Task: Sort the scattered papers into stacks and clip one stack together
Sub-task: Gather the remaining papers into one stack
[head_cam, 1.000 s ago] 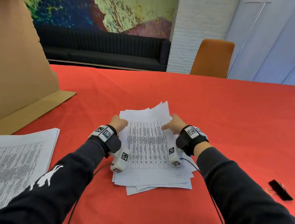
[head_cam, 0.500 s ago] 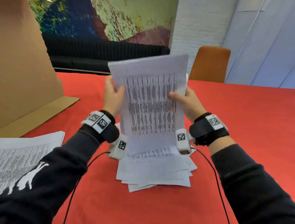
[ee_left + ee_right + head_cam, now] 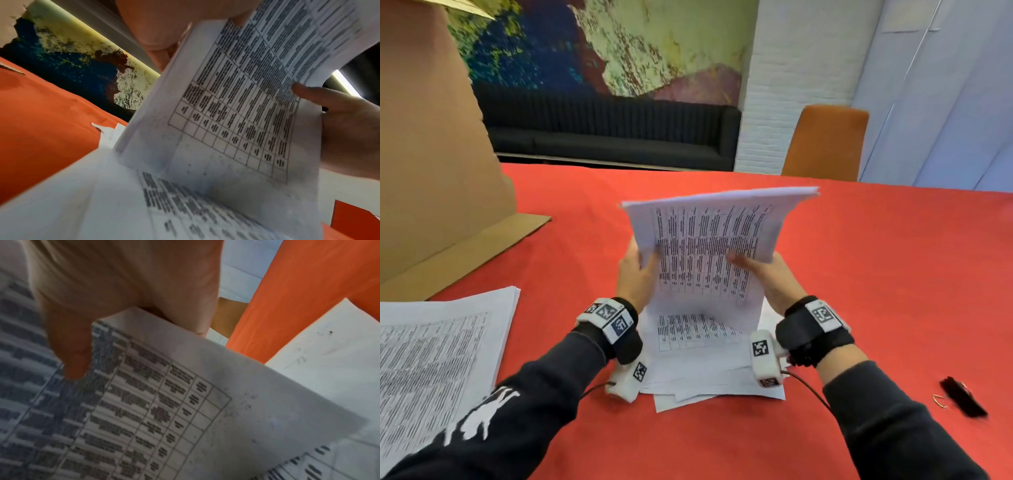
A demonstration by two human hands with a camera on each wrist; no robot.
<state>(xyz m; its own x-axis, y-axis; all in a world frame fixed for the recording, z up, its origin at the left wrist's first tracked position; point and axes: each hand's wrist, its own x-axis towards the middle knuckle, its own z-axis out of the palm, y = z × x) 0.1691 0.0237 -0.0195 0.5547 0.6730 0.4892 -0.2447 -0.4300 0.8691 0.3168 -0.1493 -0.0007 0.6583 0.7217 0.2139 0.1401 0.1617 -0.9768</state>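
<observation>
Held sheets (image 3: 709, 253): upright near the table's middle, lower edge resting on the loose pile (image 3: 709, 363), top bending away.
Left hand (image 3: 635, 277): thumb on the printed face, fingers behind, gripping the left edge.
Right hand (image 3: 767, 274): thumb on the front, fingers behind, gripping the right edge.
Neat stack (image 3: 438, 359): flat at the table's left edge.
Black clip (image 3: 962, 397): near the right edge, well apart from the papers.
Table (image 3: 876, 274): red cover.

Bare red tablecloth (image 3: 859, 274) beyond papers (image 3: 705, 370)
</observation>
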